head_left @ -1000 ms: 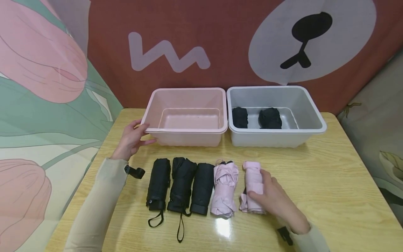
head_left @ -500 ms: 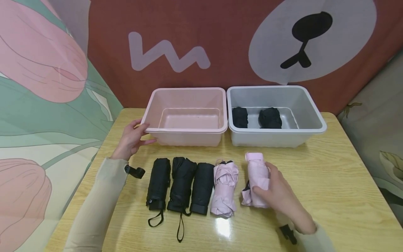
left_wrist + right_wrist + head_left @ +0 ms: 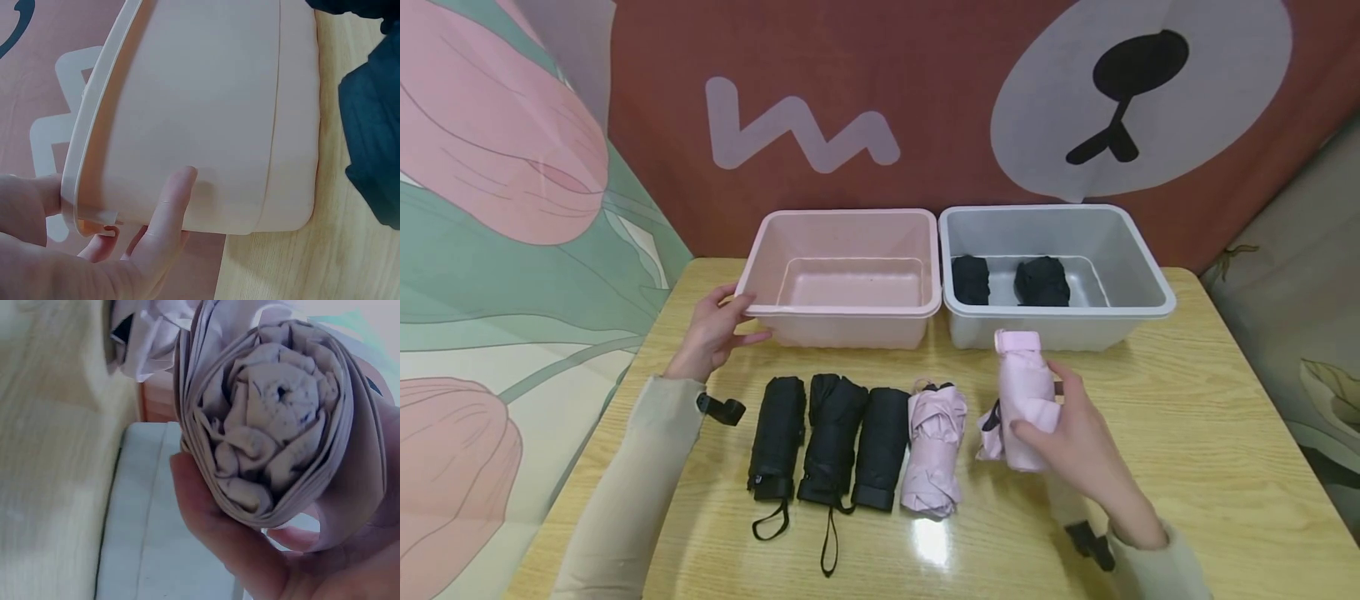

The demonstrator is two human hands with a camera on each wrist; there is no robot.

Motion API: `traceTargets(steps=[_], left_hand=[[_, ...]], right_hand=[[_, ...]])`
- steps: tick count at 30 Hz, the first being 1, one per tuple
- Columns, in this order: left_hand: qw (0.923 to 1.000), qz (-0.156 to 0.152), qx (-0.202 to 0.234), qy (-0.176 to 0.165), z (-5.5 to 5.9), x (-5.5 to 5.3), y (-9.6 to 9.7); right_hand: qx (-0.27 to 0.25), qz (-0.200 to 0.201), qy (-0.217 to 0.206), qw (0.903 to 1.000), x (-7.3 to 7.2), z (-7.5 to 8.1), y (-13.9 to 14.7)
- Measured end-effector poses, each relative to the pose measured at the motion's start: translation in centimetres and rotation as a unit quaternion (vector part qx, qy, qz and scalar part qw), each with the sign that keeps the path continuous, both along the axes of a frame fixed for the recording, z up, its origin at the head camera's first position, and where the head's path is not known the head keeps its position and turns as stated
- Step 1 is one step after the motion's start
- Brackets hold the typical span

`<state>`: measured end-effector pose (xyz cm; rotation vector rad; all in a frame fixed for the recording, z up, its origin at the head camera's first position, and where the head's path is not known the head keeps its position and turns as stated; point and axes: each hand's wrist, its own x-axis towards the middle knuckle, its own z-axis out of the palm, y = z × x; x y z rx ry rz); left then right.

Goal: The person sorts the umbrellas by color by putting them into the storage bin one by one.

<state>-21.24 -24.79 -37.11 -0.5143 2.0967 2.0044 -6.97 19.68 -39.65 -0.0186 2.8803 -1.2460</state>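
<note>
My right hand [image 3: 1078, 433] grips a rolled pink folding umbrella [image 3: 1024, 400], held upright-leaning over the table in front of the grey bin. Its bunched fabric end [image 3: 275, 419] faces the right wrist camera, and a loose flap hangs at its left side. At the far left, my left hand [image 3: 711, 332] holds the front left corner of a pink plastic bin [image 3: 850, 327]; in the left wrist view a finger [image 3: 172, 203] lies along the bin's wall. A second pink umbrella [image 3: 934, 450] lies nearby, beside three black folding umbrellas [image 3: 778, 437] in a row.
A grey bin [image 3: 1037, 329] stands right beside the pink one, with two black bundles [image 3: 1042, 282] inside. Both bins sit at the back of the wooden table [image 3: 1210, 433], against a printed cloth backdrop [image 3: 940, 100]. Two black umbrellas have wrist loops trailing toward the front.
My right hand has lifted the pink umbrella off the table and carried it forward and slightly right, toward the grey bin. The left hand has stayed at the pink bin's corner.
</note>
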Motion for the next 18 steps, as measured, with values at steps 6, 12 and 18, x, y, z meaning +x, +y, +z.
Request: traceTargets(steps=[6, 12, 18], left_hand=[[1.0, 0.002, -0.003, -0.004, 0.0, 0.0, 0.0], [0.9999, 0.003, -0.008, -0.005, 0.0, 0.0, 0.0], [0.9999, 0.009, -0.009, -0.007, -0.1, -0.1, 0.1]], right_hand=[[-0.011, -0.003, 0.027, 0.9996, -0.4, 1.1, 0.3], [-0.054, -0.004, 0.05, 0.9973, -0.9, 2.3, 0.4], [-0.094, -0.01, 0.087, 0.9917, -1.5, 3.4, 0.5]])
